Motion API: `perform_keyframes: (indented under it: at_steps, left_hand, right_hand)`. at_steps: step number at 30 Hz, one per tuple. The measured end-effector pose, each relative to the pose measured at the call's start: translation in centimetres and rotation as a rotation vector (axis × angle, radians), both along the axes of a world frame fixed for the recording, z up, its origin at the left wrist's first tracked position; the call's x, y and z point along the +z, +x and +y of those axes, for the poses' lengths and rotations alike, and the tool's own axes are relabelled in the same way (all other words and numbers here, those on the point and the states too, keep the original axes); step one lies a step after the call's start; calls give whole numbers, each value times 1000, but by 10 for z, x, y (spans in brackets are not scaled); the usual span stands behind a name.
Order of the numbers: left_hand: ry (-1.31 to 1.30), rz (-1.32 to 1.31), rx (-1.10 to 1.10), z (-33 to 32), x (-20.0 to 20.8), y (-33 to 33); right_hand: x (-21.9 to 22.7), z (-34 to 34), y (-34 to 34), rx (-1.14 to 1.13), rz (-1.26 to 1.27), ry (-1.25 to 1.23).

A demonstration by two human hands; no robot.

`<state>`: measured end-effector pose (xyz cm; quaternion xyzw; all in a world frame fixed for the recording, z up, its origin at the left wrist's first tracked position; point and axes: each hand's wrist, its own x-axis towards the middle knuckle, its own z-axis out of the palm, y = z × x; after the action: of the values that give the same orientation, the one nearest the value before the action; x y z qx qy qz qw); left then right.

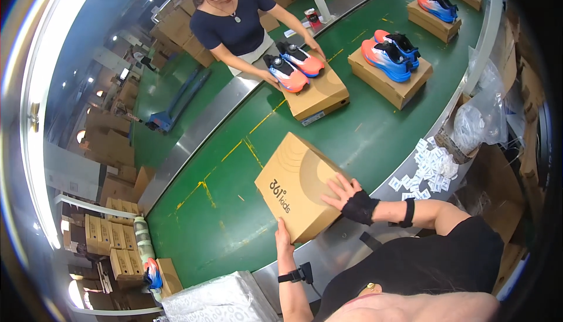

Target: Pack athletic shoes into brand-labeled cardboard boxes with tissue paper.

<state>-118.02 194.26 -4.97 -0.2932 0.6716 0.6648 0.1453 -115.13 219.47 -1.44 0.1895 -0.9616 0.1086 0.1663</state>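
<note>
A closed tan cardboard shoebox [296, 175] with dark print on its lid lies in front of me, over the green conveyor belt. My left hand [284, 237] grips its near left corner, the thumb up along the side. On the lid's right part my right hand [347, 197] lies with fingers spread; a black wrap covers its palm and wrist. Across the belt, a co-worker's hands [271, 79] are at another shoebox [316, 96], which has a pair of orange, white and black shoes [293, 67] on top.
More shoeboxes with orange and blue shoes [387, 58] stand farther along the green belt [223, 210]. Small white packets [431, 166] lie heaped on the metal edge at my right, by a clear plastic bag [478, 122]. A white patterned stack [214, 298] sits at the near left.
</note>
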Motion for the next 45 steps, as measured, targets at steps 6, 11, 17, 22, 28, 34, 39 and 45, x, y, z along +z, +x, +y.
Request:
perform_keyframes:
  at_steps: [6, 11, 17, 22, 28, 34, 39, 45]
  left_hand:
    - [-103, 45, -11, 19, -20, 49]
    - [210, -230, -63, 43, 34, 89]
    - [296, -93, -15, 29, 3, 119]
    - [344, -9, 92, 23, -28, 131]
    - [299, -35, 16, 10, -26, 96]
    - [511, -94, 40, -1, -40, 94]
    - [538, -3, -5, 29, -35, 110]
    - [534, -20, 58, 41, -3, 103]
  right_hand:
    - [-45, 26, 68, -45, 18, -110]
    - [-38, 36, 102, -69, -15, -126]
    - [-42, 36, 110, -90, 3, -142]
    - [-44, 29, 95, -8, 107, -110]
    - [-32, 36, 67, 56, -109, -118]
    - [-16, 32, 67, 48, -91, -119]
    - [-45, 66, 58, 137, -32, -161]
    - [-119, 195, -21, -281, -230, -437]
